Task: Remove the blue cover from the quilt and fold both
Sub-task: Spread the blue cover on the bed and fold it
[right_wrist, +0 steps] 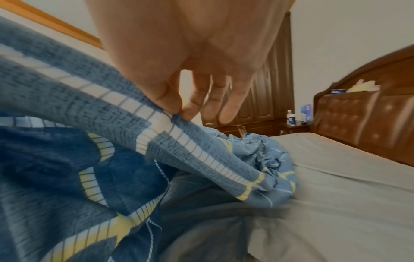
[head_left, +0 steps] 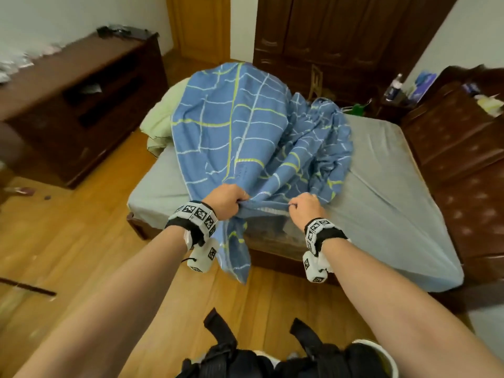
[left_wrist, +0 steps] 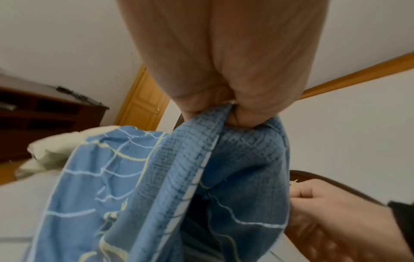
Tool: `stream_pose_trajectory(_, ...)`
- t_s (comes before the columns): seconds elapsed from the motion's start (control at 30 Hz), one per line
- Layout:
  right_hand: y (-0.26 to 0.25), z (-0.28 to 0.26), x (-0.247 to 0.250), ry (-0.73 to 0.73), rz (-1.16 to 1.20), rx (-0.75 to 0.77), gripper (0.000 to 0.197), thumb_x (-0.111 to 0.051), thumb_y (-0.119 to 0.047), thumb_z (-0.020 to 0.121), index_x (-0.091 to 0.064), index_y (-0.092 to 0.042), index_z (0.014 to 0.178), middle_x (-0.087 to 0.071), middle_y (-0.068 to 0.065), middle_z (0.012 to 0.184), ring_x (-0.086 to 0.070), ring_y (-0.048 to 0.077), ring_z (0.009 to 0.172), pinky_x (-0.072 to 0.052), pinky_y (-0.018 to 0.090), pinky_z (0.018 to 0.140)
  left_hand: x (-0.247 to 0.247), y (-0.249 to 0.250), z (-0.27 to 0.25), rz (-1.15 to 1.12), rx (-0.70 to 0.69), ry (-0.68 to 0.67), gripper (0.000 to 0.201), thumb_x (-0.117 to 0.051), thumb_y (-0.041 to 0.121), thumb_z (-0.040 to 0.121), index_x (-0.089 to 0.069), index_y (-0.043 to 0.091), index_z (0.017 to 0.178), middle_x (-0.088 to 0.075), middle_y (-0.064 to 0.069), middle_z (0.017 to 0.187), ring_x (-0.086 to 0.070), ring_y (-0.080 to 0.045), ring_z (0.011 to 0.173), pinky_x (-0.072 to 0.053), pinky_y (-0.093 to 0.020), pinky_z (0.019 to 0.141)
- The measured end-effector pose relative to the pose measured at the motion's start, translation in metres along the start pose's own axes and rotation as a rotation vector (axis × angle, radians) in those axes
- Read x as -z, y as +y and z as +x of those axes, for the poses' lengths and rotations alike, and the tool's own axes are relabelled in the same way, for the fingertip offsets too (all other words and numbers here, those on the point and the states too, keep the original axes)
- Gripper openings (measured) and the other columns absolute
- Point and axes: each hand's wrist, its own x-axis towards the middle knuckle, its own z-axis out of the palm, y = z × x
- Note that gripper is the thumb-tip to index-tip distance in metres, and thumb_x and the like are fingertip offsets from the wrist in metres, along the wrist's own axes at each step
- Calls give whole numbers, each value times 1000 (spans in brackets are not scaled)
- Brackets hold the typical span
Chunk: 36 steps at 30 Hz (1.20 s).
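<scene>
The blue cover (head_left: 245, 132) with white and yellow lines billows up over the bed, bunched at its right. My left hand (head_left: 227, 199) grips its near edge in a fist (left_wrist: 224, 109). My right hand (head_left: 305, 205) pinches the same edge between thumb and forefinger (right_wrist: 177, 109), a short span to the right. The edge is stretched between both hands, and a corner of the cover (head_left: 234, 257) hangs down off the bed's foot. The pale green quilt (head_left: 161, 115) lies heaped at the bed's far left corner (left_wrist: 51, 152), partly hidden behind the cover.
The bed has a grey sheet (head_left: 395, 203) and a brown padded headboard (head_left: 463, 165) at the right. A dark wooden cabinet (head_left: 81, 105) stands left, a wardrobe (head_left: 341, 36) behind the bed, a bottle (head_left: 394, 85) on the nightstand. Wooden floor (head_left: 81, 241) runs along the left.
</scene>
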Motion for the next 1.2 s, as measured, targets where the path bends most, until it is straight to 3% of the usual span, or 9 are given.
stream_pose_trajectory(0.1, -3, 16, 3, -111, 150, 58, 26, -44, -17, 95, -66, -11, 81, -63, 9, 92, -58, 33, 104, -44, 36, 76, 1, -4, -2, 144, 197, 69, 33, -50, -1, 76, -69, 21, 94, -68, -9, 94, -62, -33, 91, -50, -37, 75)
stream_pose_trajectory(0.17, 0, 20, 4, -314, 297, 73, 18, -48, -6, 93, -65, -9, 91, -65, 13, 92, -62, 35, 99, -46, 38, 74, -1, -1, -1, 237, 337, 85, 36, -51, 3, 79, -67, 28, 99, -67, -7, 100, -62, -33, 94, -50, -36, 76)
stream_pose_trajectory(0.27, 29, 30, 6, -430, 438, 54, 15, -56, -19, 88, -64, -14, 76, -66, 10, 79, -61, 29, 80, -46, 33, 75, -8, 20, 16, 229, 425, 110, 41, -54, 9, 80, -65, 33, 111, -67, 0, 112, -62, -25, 101, -52, -36, 84)
stream_pose_trajectory(0.33, 62, 44, 7, -368, 434, 109, 21, -58, -34, 86, -71, -17, 83, -71, 1, 80, -65, 23, 82, -51, 33, 82, -19, 45, 39, 174, 401, 125, 49, -60, 20, 79, -57, 37, 125, -61, 6, 125, -59, -21, 112, -50, -38, 93)
stream_pose_trajectory(0.43, 119, 61, 13, -387, 521, 94, 16, -63, -38, 85, -71, -26, 91, -73, -6, 93, -67, 17, 92, -53, 35, 90, -44, 91, 83, 88, 353, 103, 61, -64, 32, 79, -46, 37, 137, -51, 2, 137, -52, -23, 123, -45, -44, 100)
stream_pose_trajectory(0.7, 266, 123, 8, -345, 517, -129, 20, -61, -31, 80, -72, -15, 86, -73, 5, 87, -68, 30, 89, -54, 44, 88, -88, 156, 224, -45, 229, -34, 45, -61, 31, 86, -55, 32, 131, -54, -1, 133, -56, -21, 119, -47, -41, 98)
stream_pose_trajectory(0.83, 325, 165, 7, -341, 480, -236, 15, -64, -24, 85, -72, -17, 95, -73, 5, 101, -66, 27, 97, -52, 39, 90, -108, 166, 313, -73, 176, -84, 42, -61, 31, 87, -57, 32, 129, -55, 2, 135, -55, -19, 120, -47, -42, 99)
stream_pose_trajectory(1.0, 383, 242, 18, -302, 407, -311, 31, -66, -22, 87, -67, -20, 118, -67, -1, 122, -61, 20, 115, -43, 25, 97, -118, 169, 428, -93, 141, -134, 40, -59, 32, 88, -57, 33, 127, -52, 1, 136, -58, -22, 115, -49, -43, 96)
stream_pose_trajectory(1.2, 423, 344, 28, -356, 378, -332, 36, -65, -21, 88, -61, -20, 124, -62, 4, 132, -58, 20, 121, -44, 29, 101, -101, 172, 545, -33, 150, -189, 38, -55, 33, 92, -55, 30, 130, -47, -5, 135, -56, -27, 112, -48, -41, 94)
